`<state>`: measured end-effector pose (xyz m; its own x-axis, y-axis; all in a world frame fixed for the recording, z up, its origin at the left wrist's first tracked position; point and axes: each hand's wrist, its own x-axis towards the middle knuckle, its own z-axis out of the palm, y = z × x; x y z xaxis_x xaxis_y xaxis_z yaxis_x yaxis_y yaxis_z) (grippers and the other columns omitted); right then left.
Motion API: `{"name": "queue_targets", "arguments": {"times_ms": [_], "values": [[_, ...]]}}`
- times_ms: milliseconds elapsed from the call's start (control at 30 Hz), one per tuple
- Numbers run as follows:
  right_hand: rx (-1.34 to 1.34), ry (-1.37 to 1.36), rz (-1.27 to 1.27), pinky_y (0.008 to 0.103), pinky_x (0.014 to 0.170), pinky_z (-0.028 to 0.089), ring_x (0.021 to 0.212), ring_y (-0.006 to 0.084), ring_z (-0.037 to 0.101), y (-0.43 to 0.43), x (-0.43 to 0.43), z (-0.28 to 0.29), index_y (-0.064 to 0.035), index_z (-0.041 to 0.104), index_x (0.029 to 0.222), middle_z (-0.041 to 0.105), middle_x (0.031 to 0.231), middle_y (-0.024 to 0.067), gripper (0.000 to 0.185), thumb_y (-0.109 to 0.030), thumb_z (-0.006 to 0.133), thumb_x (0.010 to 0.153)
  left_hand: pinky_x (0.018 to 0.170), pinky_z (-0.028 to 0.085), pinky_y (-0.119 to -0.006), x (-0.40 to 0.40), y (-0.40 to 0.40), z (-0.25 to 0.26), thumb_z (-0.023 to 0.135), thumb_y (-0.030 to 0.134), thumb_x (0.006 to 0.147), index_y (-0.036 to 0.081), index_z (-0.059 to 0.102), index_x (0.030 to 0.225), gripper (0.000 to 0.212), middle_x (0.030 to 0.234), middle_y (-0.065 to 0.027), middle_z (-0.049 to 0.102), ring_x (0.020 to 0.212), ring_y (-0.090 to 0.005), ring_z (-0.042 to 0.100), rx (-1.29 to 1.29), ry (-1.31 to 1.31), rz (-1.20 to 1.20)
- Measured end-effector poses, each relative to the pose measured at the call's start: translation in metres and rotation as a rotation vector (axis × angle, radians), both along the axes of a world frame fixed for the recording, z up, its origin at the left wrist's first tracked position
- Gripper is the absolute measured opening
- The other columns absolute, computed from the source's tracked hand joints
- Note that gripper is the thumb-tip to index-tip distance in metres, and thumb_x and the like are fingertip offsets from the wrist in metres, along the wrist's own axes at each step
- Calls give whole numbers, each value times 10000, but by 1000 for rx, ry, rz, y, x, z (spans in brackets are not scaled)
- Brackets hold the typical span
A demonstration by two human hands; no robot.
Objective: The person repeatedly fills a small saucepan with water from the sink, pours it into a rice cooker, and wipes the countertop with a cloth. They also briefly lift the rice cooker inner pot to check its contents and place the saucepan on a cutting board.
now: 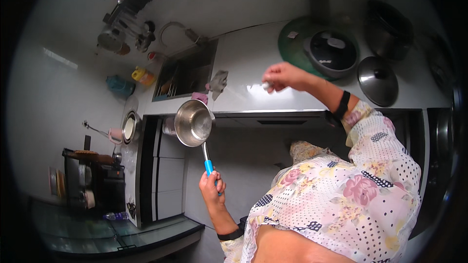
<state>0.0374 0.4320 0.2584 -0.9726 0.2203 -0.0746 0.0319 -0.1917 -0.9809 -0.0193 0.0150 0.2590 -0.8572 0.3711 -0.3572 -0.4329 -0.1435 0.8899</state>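
My left hand (213, 186) grips the blue handle of a small stainless steel saucepan (194, 122). The pan is tilted, its shiny inner base showing, and it hangs over the floor just off the counter's front edge. Above the white counter (241, 96), my right hand (283, 77) has its fingers closed on a small white object (267, 85), which I cannot identify. A grey cloth (219, 83) lies on the counter left of this hand, and a pink cloth (199, 97) lies at the sink's near corner.
The sink (188, 71) with its faucet (192, 35) is at the upper left. A multicooker (332, 53), a metal lid (377, 80) and a dark pot (389, 31) stand at the right. Left are yellow (143, 76) and teal (120, 84) containers and a metal bowl (131, 128).
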Motion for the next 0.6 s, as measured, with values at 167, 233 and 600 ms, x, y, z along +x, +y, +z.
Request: {"name": "queue_targets", "arguments": {"times_ms": [167,233,600], "values": [[-298,94,-30,210,556,462,712,103,647,-4,-36,41,-64,621,968,651,839,46,184,-233,623,896,356,247,-214,38,-21,6,534,31,870,-21,497,1019,162,710,-68,504,385,-62,334,-11,-45,99],[-324,124,-113,201,565,459,684,88,620,-4,-37,44,-87,620,943,634,806,9,154,-224,647,878,359,248,-212,42,-22,2,531,30,873,-20,497,1020,159,711,-67,506,387,-63,337,-15,-46,77],[-739,-145,-135,206,477,453,667,87,598,-29,-37,-10,-106,589,878,607,759,8,61,-143,636,869,350,239,-217,58,3,-47,551,31,862,-12,511,999,148,692,-48,504,379,-59,333,31,-131,120]]}}
